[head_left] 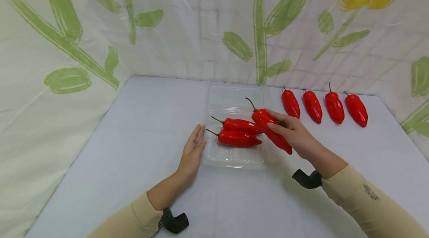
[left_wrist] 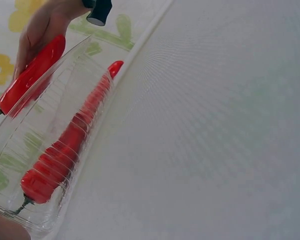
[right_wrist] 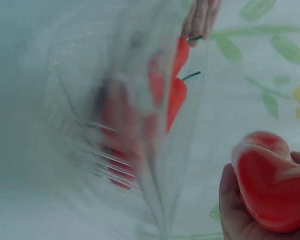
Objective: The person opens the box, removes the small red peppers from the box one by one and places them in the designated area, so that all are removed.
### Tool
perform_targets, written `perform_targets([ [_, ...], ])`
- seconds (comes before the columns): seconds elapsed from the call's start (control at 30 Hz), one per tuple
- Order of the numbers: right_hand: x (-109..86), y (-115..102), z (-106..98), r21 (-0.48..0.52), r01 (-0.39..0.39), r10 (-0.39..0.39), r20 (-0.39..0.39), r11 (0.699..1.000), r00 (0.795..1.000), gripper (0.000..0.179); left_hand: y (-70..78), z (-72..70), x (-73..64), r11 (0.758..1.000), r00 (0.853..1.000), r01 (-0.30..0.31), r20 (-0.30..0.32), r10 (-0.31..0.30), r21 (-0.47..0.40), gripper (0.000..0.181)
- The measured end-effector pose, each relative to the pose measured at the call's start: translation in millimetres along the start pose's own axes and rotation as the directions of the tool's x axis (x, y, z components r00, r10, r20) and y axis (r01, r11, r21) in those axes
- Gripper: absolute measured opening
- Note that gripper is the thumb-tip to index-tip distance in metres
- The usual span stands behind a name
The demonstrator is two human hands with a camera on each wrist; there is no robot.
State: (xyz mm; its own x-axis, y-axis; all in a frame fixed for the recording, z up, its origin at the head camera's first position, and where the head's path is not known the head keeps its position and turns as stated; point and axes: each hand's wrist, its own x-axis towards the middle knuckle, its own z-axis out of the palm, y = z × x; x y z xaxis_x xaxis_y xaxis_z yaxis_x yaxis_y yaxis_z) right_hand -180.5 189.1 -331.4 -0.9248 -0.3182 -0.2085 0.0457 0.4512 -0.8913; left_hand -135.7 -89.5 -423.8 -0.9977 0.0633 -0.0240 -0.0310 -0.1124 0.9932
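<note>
My right hand [head_left: 298, 135] grips a red pepper [head_left: 264, 124] with a green stem, tilted above the right side of a clear plastic container [head_left: 234, 163]. Inside the container two more red peppers, a rear one [head_left: 239, 124] and a front one [head_left: 238, 138], lie side by side with stems to the left. My left hand [head_left: 190, 158], fingers fairly straight, rests along the container's left side. Through the clear wall in the left wrist view, one pepper [left_wrist: 52, 167] shows. The right wrist view has the held pepper [right_wrist: 274, 185] close up, end on.
Several red peppers [head_left: 311, 107] stand in a row at the back right of the white table [head_left: 151, 119]. Behind the container's tray lies its open clear lid [head_left: 236, 95]. A flower-printed curtain [head_left: 201, 25] borders the table at the back and sides.
</note>
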Motion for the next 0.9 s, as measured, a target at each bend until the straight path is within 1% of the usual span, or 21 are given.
perform_targets([
  [0.13, -3.4, 3.5, -3.7, 0.078, -0.053, 0.055, -0.018, 0.996, 0.998, 0.060, 0.9, 0.3, -0.8, 1.000, 1.000, 0.006, 0.013, -0.006, -0.014, 0.057],
  [0.37, -12.4, 12.7, -12.2, 0.162, -0.095, 0.107, -0.068, 0.982, 0.992, 0.061, 2.1, 0.5, -1.4, 1.000, 1.000, 0.002, 0.016, -0.002, -0.011, 0.057],
  [0.47, -15.1, 20.2, -14.7, 0.202, -0.126, 0.145, -0.085, 0.971, 0.986, 0.062, 2.5, 0.4, -1.6, 1.000, 1.000, 0.004, 0.016, -0.003, -0.010, 0.057],
  [0.6, -18.3, 30.2, -15.5, 0.248, -0.156, 0.179, -0.076, 0.956, 0.981, 0.064, 1.9, 0.1, -1.2, 1.000, 1.000, 0.005, 0.013, -0.005, -0.003, 0.057],
  [0.7, -20.3, 37.0, -16.5, 0.283, -0.165, 0.193, -0.075, 0.945, 0.978, 0.066, 1.5, -0.1, -0.7, 1.000, 1.000, 0.006, 0.005, -0.006, -0.001, 0.057],
  [0.9, -22.7, 49.9, -22.3, 0.348, -0.186, 0.235, -0.105, 0.919, 0.966, 0.070, -1.0, -0.6, 0.5, 1.000, 1.000, 0.002, 0.002, -0.002, -0.011, 0.057],
])
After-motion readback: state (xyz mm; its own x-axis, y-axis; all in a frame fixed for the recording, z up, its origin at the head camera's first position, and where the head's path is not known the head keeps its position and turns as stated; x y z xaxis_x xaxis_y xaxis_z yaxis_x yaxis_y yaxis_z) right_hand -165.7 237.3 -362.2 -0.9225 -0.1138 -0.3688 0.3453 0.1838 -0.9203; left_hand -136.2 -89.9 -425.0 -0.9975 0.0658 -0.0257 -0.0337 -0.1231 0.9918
